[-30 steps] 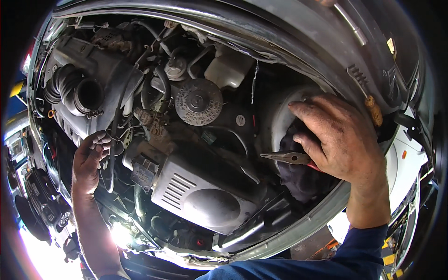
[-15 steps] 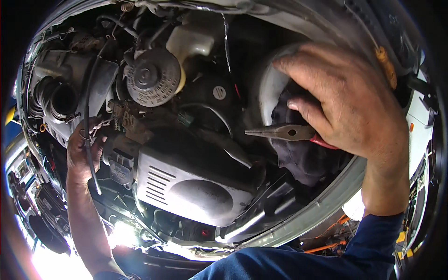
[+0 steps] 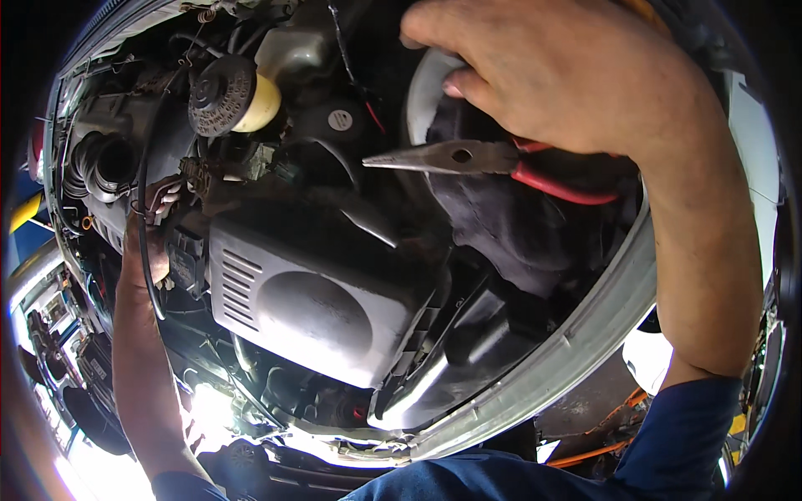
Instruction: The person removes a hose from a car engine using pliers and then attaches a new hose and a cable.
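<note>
My right hand (image 3: pixel 568 83) is over the grey strut tower rim (image 3: pixel 420 108) at the upper right, thumb and forefinger stretched left. Beneath its palm are needle-nose pliers (image 3: pixel 451 157) with red handles, tips pointing left; the fingers around them are hidden. My left hand (image 3: pixel 150 238) reaches between the black air filter box (image 3: pixel 313 313) and a ribbed intake hose (image 3: pixel 104 167). Its fingers are curled beside a sensor housing (image 3: pixel 188 263), and what they grip is hidden. A thin black hose (image 3: pixel 144 200) hangs down across this hand.
A round black reservoir cap (image 3: pixel 221 96) on a yellowish reservoir stands at the far left of centre, beside a whitish tank (image 3: pixel 296 54). A thin wire (image 3: pixel 342 46) with a red end dangles nearby. The car's pale fender edge (image 3: pixel 576 334) curves along the near right.
My right hand and the pliers have moved up and left, showing more of the red handles. The whole view has shifted, so the engine parts lie further left and up. My left hand stays by the hose.
</note>
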The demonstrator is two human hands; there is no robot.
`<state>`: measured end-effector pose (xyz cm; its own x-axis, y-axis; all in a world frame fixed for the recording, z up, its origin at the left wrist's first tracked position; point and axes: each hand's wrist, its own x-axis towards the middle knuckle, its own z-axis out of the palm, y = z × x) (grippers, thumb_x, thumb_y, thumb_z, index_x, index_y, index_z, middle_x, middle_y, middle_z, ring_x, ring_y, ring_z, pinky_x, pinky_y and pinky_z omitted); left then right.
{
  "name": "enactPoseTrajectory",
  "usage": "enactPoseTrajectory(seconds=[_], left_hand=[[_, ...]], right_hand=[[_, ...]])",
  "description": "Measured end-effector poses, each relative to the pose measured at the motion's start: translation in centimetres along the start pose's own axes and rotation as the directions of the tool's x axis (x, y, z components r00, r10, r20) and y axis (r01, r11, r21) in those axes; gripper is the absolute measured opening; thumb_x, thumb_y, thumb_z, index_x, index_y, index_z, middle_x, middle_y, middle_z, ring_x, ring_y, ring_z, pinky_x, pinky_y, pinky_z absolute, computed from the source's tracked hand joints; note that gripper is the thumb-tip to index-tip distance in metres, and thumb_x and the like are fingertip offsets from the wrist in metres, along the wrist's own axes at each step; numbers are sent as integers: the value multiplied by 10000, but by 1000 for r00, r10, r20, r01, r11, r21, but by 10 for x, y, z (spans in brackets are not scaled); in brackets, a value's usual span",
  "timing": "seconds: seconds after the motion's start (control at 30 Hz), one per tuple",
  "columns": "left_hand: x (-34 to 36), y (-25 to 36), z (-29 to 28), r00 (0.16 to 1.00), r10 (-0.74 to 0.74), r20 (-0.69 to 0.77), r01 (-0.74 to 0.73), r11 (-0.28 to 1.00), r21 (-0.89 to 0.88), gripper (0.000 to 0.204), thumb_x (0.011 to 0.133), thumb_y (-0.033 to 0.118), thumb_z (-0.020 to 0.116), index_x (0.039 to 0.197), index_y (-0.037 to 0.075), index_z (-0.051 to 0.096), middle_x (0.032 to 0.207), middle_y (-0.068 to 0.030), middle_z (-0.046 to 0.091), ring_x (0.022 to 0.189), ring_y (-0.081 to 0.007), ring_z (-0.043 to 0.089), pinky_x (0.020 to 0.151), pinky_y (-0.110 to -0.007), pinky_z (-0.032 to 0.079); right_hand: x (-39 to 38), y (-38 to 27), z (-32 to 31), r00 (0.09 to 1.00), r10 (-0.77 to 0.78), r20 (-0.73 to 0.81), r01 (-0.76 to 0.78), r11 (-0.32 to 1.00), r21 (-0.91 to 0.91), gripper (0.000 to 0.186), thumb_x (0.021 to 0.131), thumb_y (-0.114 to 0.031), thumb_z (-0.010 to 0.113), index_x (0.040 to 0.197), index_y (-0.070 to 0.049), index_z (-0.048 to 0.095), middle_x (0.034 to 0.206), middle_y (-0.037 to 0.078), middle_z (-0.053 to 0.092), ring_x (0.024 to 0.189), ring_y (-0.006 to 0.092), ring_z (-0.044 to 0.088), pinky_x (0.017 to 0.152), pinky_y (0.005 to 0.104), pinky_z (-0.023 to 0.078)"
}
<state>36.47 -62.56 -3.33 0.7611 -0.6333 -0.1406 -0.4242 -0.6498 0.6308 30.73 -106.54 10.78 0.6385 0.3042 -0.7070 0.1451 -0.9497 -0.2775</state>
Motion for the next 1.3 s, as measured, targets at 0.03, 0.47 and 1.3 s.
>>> enactPoseTrajectory(seconds=[0.03,0.47,1.3], left_hand=[[0,-2,0,1000,-22,-4,22,999,-30,457,846,-26,684,1283,-7,549,1121,-132,651,1032,-247,654,934,-367,507],[15,6,15,776,-622,104,578,634,-513,234,922,164,697,1102,19,659,969,-101,690,853,-154,621,748,-336,511],[43,12,30,784,-353,510,611,584,-534,554,970,485,590,1208,-13,647,1130,-120,674,916,-146,587,800,-290,479]], right_hand=[[-9,-4,22,975,-52,-217,18,988,-156,192,924,-68,465,908,71,597,719,164,615,659,227,626,659,378,560],[44,-1,59,266,-482,-835,454,827,-332,114,825,-119,702,866,-53,619,888,109,611,874,313,626,785,424,527],[217,-184,-9,986,148,-73,-165,898,-408,271,821,-111,559,1010,-41,742,1088,211,684,1035,345,669,873,414,530]])
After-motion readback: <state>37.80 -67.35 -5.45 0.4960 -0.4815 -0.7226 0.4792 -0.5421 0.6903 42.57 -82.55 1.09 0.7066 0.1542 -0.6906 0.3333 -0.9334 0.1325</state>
